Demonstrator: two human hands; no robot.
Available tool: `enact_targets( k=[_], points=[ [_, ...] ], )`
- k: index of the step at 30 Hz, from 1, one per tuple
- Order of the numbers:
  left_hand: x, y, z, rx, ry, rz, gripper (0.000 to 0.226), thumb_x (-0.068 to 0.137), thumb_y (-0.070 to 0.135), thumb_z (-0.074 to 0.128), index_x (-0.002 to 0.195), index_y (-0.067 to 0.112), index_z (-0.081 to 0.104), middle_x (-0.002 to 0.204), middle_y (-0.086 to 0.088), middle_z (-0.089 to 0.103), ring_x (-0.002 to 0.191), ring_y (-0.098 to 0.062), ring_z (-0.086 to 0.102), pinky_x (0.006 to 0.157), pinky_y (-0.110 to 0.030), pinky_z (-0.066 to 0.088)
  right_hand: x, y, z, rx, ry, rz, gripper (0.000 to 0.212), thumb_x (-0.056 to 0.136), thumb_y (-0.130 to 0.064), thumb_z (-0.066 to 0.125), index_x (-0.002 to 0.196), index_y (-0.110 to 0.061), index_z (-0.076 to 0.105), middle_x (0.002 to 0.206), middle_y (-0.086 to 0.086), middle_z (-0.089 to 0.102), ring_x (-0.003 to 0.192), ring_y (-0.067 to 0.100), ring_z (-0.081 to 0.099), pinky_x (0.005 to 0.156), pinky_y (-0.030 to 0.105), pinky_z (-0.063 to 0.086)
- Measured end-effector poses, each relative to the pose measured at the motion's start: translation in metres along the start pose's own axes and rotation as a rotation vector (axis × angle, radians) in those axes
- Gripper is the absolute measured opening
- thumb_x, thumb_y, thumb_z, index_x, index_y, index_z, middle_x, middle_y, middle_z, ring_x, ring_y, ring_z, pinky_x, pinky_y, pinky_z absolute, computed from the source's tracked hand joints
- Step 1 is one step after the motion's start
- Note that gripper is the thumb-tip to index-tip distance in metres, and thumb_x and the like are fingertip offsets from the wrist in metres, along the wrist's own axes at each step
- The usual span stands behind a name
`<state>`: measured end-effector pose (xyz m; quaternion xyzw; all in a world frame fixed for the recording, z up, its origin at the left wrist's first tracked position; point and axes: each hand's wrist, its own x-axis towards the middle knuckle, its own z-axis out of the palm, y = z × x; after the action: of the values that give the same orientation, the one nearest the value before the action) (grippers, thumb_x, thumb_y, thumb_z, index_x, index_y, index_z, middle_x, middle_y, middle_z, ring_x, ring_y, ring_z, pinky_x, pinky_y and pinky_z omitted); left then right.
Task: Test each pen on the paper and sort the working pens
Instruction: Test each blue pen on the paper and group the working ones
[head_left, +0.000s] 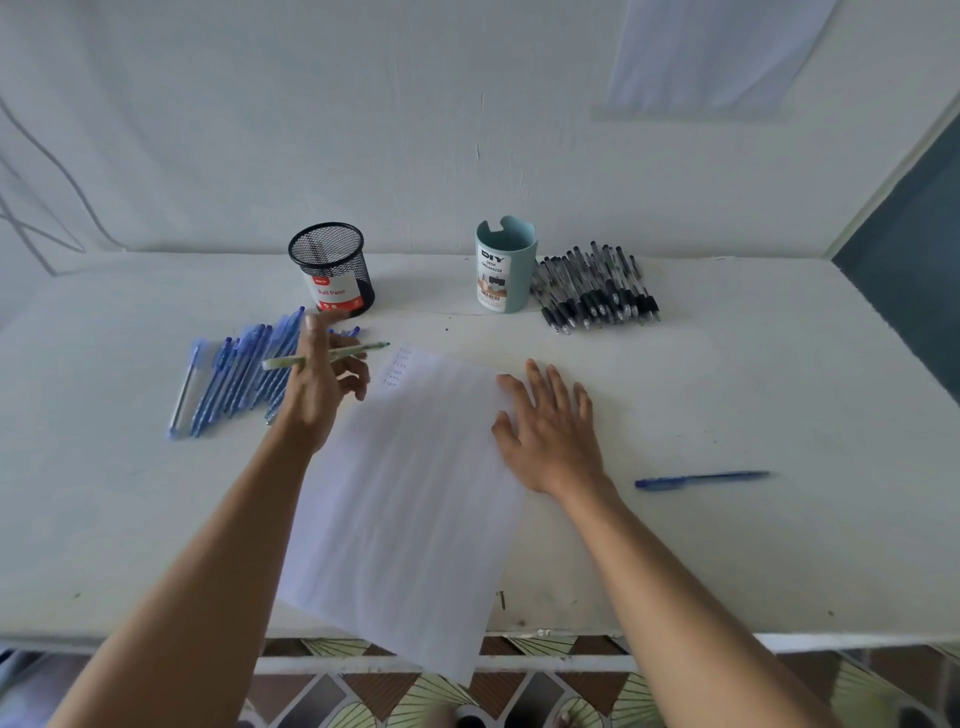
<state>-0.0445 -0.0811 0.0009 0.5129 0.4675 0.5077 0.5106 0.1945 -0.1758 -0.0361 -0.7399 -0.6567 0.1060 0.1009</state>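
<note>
The left hand pinches a pale green pen between thumb and fingers, lifted above the table at about ten o'clock from the sheet of paper. The pen's long axis runs nearly level, left to right, its dark tip pointing toward three o'clock, at the faint scribbles on the sheet's far left corner; it looks poised for a test stroke there. The right hand lies flat and spread, fingers toward twelve o'clock, pressing the paper's right edge, likely to keep it from sliding. Blue pens lie fanned at nine o'clock of the paper, below the black mesh cup. Black pens are heaped just beside the teal desk organizer. One blue pen lies alone at three o'clock.
</note>
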Motion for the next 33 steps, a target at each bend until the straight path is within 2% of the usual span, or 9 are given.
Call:
enact_targets(
  k=[4,6,8,12,18,21,25,29,33],
  points=[
    [0.005,-0.006,-0.002,0.218,0.076,0.054,0.019,0.099,0.014,0.061,0.086,0.001,0.059,0.077,-0.013,0.066,0.061,-0.017,0.069,0.063,-0.033,0.058,0.000,0.000,0.000,-0.001,0.011,0.003,0.053,0.099,-0.043,0.032,0.151,-0.035,0.024,0.167,0.003,0.007,0.154,0.024,0.002,0.122,0.050,0.000],
    [0.005,-0.009,0.001,0.307,0.130,0.077,0.013,0.091,0.006,0.070,0.086,0.007,0.059,0.069,-0.010,0.067,0.053,-0.012,0.065,0.055,-0.026,0.055,-0.001,0.000,0.001,-0.004,0.013,0.002,0.053,0.099,-0.043,0.032,0.151,-0.035,0.024,0.167,0.003,0.008,0.154,0.024,0.002,0.122,0.050,0.000],
    [0.004,-0.014,0.001,0.391,0.192,0.062,0.017,0.089,0.004,0.067,0.080,0.016,0.058,0.057,0.000,0.064,0.047,-0.010,0.059,0.049,-0.025,0.048,-0.001,0.000,0.002,-0.009,0.018,0.001,0.053,0.099,-0.042,0.033,0.151,-0.035,0.025,0.167,0.003,0.009,0.154,0.024,0.003,0.122,0.050,0.001],
    [0.005,-0.021,0.000,0.549,0.258,0.028,0.009,0.077,0.002,0.055,0.071,0.005,0.049,0.058,-0.003,0.054,0.059,-0.022,0.049,0.059,-0.037,0.042,0.000,0.001,0.003,-0.009,0.026,0.003,0.054,0.097,-0.042,0.032,0.150,-0.034,0.026,0.167,0.004,0.010,0.153,0.025,0.005,0.121,0.051,0.002],
    [0.004,-0.019,0.004,0.590,0.180,0.056,0.027,0.079,-0.002,0.055,0.062,0.013,0.041,0.058,0.000,0.048,0.059,-0.019,0.042,0.058,-0.029,0.034,0.000,0.001,0.003,-0.010,0.024,0.005,0.053,0.098,-0.041,0.034,0.150,-0.035,0.026,0.167,0.004,0.009,0.153,0.024,0.004,0.121,0.050,0.001],
    [0.003,-0.017,0.004,0.605,0.175,0.045,0.031,0.080,-0.003,0.053,0.060,0.016,0.037,0.057,0.000,0.041,0.057,-0.017,0.037,0.055,-0.027,0.029,0.000,0.000,0.003,-0.011,0.031,0.008,0.058,0.092,-0.045,0.026,0.149,-0.035,0.027,0.167,0.003,0.011,0.153,0.024,0.005,0.121,0.050,0.001],
    [0.003,-0.017,0.004,0.593,0.148,0.035,0.028,0.082,-0.001,0.055,0.063,0.014,0.041,0.058,0.000,0.045,0.057,-0.017,0.042,0.056,-0.027,0.033,0.001,0.000,0.004,-0.016,0.036,0.013,0.063,0.088,-0.047,0.022,0.149,-0.035,0.028,0.166,0.003,0.012,0.153,0.023,0.006,0.121,0.050,0.002],
    [0.004,-0.018,0.001,0.599,0.145,0.031,0.028,0.080,-0.001,0.055,0.063,0.015,0.039,0.052,0.011,0.047,0.055,-0.015,0.043,0.056,-0.027,0.035,0.000,-0.001,0.004,-0.018,0.036,0.017,0.062,0.088,-0.047,0.022,0.149,-0.035,0.029,0.166,0.003,0.013,0.153,0.023,0.007,0.121,0.050,0.002],
    [0.004,-0.017,0.002,0.614,0.152,0.017,0.026,0.081,0.002,0.056,0.064,0.015,0.042,0.056,0.008,0.049,0.059,-0.018,0.045,0.057,-0.027,0.035,0.000,-0.001,0.004,-0.026,0.042,0.014,0.062,0.088,-0.047,0.023,0.149,-0.035,0.029,0.166,0.003,0.013,0.153,0.024,0.007,0.121,0.050,0.003]
  ],
)
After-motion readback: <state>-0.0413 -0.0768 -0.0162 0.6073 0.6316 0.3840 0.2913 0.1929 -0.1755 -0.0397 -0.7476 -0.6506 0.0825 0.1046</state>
